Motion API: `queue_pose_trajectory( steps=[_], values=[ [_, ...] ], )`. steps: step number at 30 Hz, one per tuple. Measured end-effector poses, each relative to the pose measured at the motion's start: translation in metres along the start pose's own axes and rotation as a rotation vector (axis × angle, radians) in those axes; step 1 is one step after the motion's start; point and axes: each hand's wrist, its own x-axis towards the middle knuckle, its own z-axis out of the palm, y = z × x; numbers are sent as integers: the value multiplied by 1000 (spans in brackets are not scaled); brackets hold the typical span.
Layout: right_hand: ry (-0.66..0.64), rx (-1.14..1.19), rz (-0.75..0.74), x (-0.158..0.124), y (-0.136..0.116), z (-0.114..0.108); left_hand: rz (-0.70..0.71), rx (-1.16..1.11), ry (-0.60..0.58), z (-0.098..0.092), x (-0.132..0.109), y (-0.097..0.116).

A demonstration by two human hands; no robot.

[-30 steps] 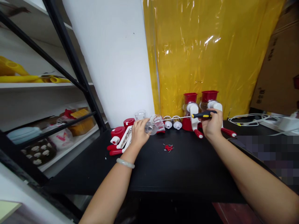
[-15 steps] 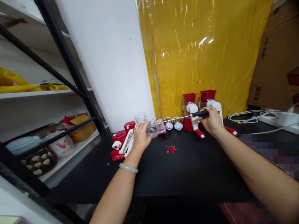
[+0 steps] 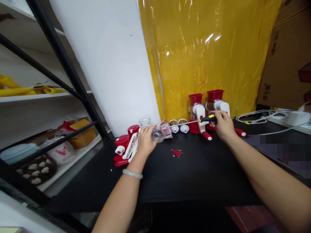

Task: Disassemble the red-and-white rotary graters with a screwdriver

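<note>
My left hand (image 3: 146, 141) is closed around a clear plastic grater housing (image 3: 166, 130), which lies tipped on its side above the table. My right hand (image 3: 224, 126) grips a screwdriver (image 3: 207, 118) with a dark blue and yellow handle. Its long metal shaft runs leftward, and the tip meets the housing's near right side; whether it sits on a screw is too small to tell. On the table below lies a small pile of red pieces with metal pins (image 3: 177, 153). Two drum graters (image 3: 184, 126) stand behind the shaft.
Two assembled red and white rotary graters (image 3: 196, 113) stand at the back right. Red bases (image 3: 122, 141) and white crank handles (image 3: 130, 149) lie left of my left hand. A power strip (image 3: 279, 123) with white cables is at the right, a black-framed shelf (image 3: 60, 58) at the left.
Both hands keep their grip, and the screwdriver stays against the clear housing. The view has shifted slightly; the right hand's fingers have changed position a little around the handle.
</note>
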Motion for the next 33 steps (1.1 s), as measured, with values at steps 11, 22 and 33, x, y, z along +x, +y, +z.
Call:
queue_pose_trajectory(
  steps=[11,22,33],
  values=[
    [46,295,226,-3,-7,9,-12,5,-30,-1,1,1],
    [96,97,72,-4,-1,6,-22,7,-38,-2,1,2],
    [139,90,90,-7,-7,7,-8,5,-46,0,1,3]
  ],
)
